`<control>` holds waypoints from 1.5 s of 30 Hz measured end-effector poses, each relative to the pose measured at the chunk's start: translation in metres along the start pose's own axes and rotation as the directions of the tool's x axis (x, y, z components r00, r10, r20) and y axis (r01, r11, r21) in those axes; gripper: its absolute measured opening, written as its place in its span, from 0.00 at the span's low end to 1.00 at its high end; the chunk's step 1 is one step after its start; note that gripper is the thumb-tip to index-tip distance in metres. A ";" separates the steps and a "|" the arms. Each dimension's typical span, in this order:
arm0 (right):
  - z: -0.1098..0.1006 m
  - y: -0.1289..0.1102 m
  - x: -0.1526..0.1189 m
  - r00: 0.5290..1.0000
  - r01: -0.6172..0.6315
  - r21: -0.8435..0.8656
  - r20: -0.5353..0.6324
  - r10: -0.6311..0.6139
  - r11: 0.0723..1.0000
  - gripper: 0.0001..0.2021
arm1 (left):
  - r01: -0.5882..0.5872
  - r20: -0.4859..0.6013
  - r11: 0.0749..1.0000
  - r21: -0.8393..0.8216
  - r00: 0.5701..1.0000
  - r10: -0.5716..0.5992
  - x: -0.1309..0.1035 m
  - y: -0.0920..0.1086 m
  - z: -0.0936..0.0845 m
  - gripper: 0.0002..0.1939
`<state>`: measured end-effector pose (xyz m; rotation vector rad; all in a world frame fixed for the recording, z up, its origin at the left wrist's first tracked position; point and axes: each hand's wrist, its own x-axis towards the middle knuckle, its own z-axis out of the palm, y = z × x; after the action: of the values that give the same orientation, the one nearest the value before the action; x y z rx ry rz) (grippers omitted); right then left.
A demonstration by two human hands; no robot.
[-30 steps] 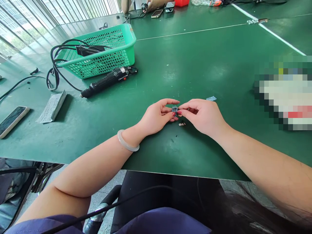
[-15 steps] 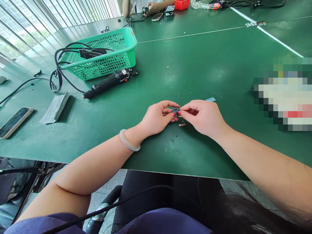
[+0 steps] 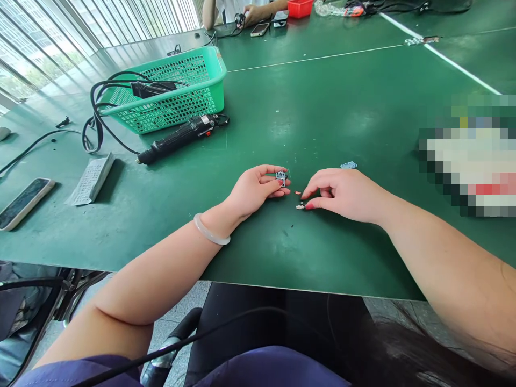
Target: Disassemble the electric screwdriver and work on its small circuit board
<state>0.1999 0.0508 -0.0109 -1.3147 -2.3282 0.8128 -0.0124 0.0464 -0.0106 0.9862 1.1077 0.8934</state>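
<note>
Between the thumb and fingers of my left hand (image 3: 255,189) is a small grey part (image 3: 281,178) with openings in it. My right hand (image 3: 342,194) is apart from it, resting low over the table with thumb and index finger spread and nothing visibly held. The right thumb tip is beside a small metal piece (image 3: 300,206) on the table. A tiny copper-coloured piece (image 3: 298,192) lies between the two hands. Behind my right hand is a small light-blue item (image 3: 349,165).
A green basket (image 3: 220,75) with cables stands at the back left, a black electric screwdriver (image 3: 177,138) before it. A folded paper (image 3: 92,180) and a phone (image 3: 24,201) lie left. Across the table are a person's hand (image 3: 255,14) and a red box (image 3: 300,8).
My hands have moved apart. The right hand has let go of the grey part and moved right and down, opening, while the left keeps the part and has shifted slightly left.
</note>
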 end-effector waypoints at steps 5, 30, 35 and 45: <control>0.005 0.000 -0.002 0.996 0.087 0.005 -0.024 -0.087 0.996 0.07 | 0.014 0.001 1.000 -0.021 1.000 -0.014 0.001 -0.001 0.000 0.08; 0.007 -0.013 0.000 0.993 -0.102 0.111 -0.044 0.107 0.989 0.07 | 0.020 0.073 0.996 0.092 0.997 -0.026 -0.002 0.000 -0.001 0.15; 0.007 -0.015 -0.001 0.994 -0.084 0.106 -0.061 0.090 0.991 0.08 | 0.016 0.085 0.995 0.097 0.996 -0.025 -0.001 -0.001 -0.001 0.16; 0.005 -0.011 -0.001 0.982 -0.143 0.231 -0.086 0.167 0.962 0.09 | -0.025 0.135 0.985 0.173 0.991 0.002 -0.002 -0.003 0.000 0.16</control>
<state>0.1901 0.0444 -0.0078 -1.4157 -2.0061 0.9968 -0.0126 0.0434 -0.0126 1.1822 1.0782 0.7382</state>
